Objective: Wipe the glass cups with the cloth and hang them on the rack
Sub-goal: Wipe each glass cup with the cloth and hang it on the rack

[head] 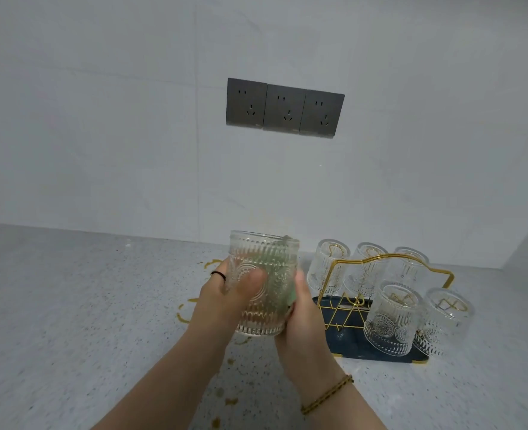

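- Two bare forearms reach in from the bottom edge; a braided cord bracelet (328,395) of gold and dark strands circles the right wrist.
- Left hand (225,294) is curled round the glass cup (261,287). Its thumb lies flat on the embossed front, and a thin black band (218,274) sits on one finger.
- Right hand (301,318) clasps the cup's right side and lower edge. The thumb points up along the glass; the fingers are hidden behind it.
- Both hands are close together, clamped on the same cup, which they hold upright above the counter, just left of the rack.
- That cup is clear pressed glass, cylindrical, with vertical ribs near the rim and base and a round fan-like medallion in the middle.
- A green cloth (289,297) shows as a soft tint through the glass. It is pinned between the right palm and the cup wall, and a scrap pokes up at the rim.
- The rack (377,259) is thin gold wire with a wavy top handle and zigzag sides, standing in a dark blue tray (349,346) with gold corners.
- Five matching ribbed cups (393,318) hang upside down on its prongs, three behind and two in front.
- The counter (70,305) is pale speckled stone, marked with yellow-brown ring stains (184,311) and drips.
- Three dark grey sockets (284,107) sit in a row on the smooth white wall (117,135).
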Available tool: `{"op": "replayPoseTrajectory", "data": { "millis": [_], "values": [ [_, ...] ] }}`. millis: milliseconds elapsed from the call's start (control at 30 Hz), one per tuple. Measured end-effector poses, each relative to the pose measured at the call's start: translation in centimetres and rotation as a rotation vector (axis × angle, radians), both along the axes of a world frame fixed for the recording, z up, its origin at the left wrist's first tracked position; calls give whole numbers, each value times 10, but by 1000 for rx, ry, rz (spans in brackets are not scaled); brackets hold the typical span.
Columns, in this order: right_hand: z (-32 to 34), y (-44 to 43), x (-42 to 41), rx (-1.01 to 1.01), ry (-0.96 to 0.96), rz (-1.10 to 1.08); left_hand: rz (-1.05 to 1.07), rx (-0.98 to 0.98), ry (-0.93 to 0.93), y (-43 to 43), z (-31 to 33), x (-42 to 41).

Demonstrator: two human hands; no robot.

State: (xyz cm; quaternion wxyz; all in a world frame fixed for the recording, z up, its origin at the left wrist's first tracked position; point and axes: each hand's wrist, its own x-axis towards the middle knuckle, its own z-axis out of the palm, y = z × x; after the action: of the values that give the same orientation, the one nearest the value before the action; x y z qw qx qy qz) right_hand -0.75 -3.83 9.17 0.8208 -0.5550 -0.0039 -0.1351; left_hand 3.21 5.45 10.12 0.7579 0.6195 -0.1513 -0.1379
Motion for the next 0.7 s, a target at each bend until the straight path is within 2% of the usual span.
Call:
{"op": "replayPoseTrajectory", "data": {
  "millis": [100,167,233,333,400,567,700],
  "values": [
    [-5,11,-9,-317,-91,-135,18,-14,24,2,-4,4],
    [-5,17,-12,-431,-164,-173,12,-29,35,5,-6,6],
    [-5,14,-9,-361,-191,-163,12,-37,13,3,-1,4],
    [-8,3,0,-88,-81,-63,20,-10,-6,0,1,2],
    [-12,1,3,-26,-25,-93,29,-5,-6,-1,-1,-1],
    [-12,1,-7,-292,-2,-178,120,-7,-25,1,-4,1],
    [-12,6,1,-637,-26,-318,163,48,-25,-5,-8,0]
  ]
}}
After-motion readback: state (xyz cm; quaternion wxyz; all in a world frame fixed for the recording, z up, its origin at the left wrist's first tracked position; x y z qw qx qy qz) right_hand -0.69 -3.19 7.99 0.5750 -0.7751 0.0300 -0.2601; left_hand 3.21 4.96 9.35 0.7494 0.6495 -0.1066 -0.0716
